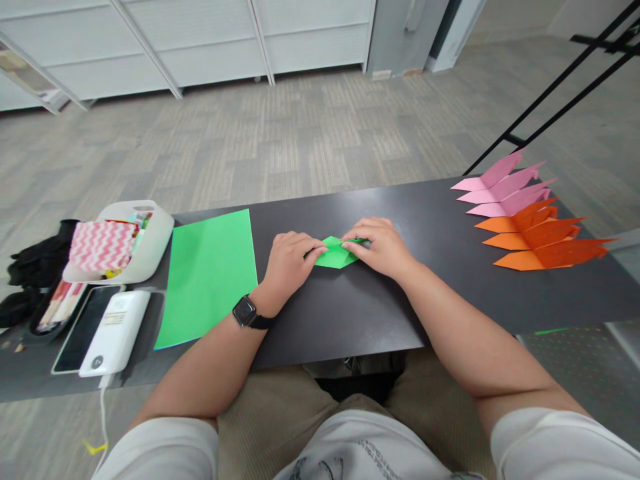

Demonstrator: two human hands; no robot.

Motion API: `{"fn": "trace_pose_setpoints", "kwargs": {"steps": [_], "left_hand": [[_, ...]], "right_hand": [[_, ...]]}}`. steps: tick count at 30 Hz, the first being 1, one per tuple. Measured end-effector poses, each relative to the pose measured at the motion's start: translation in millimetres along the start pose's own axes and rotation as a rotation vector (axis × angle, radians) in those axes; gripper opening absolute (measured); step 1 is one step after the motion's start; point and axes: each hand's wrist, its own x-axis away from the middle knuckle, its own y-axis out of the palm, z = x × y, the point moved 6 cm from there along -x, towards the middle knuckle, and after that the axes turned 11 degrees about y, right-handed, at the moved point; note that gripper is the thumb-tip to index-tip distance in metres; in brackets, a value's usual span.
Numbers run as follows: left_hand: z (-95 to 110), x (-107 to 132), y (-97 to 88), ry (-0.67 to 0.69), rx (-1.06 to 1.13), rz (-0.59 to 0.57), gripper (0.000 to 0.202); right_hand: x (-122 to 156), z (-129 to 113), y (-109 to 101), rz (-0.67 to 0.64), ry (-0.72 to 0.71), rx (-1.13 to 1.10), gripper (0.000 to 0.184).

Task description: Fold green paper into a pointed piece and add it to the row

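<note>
A small folded piece of green paper [336, 256] lies on the dark tabletop between my two hands. My left hand [293, 263] pinches its left end with thumb and fingers, and the wrist wears a black watch [245, 311]. The right end is gripped by my right hand [381, 248], thumb and fingertips closed on it. Parts of both ends are hidden under the fingers. Left of my left hand lies a green paper sheet [213, 273], flat on the table.
Pink folded paper figures [505, 187] and orange ones [545, 240] stand in a row at the right. On the left are a white basket [155, 247], a white power bank [115, 337] with a cable, a phone [75, 343] and a black cloth-like bundle [43, 257].
</note>
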Motion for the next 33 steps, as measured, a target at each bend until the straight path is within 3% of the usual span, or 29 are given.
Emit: {"fn": "trace_pose_setpoints", "kwargs": {"steps": [15,28,33], "left_hand": [[4,4,-0.5,0.108,-0.028,0.113,0.026],[6,1,3.5,0.131,-0.021,0.011,0.027],[0,3,1.7,0.081,-0.003,0.015,0.025]], "right_hand": [[5,-10,2,0.096,-0.147,0.085,0.01],[4,-5,5,0.009,-0.122,0.059,0.016],[0,4,6,-0.037,-0.066,0.07,0.013]]}}
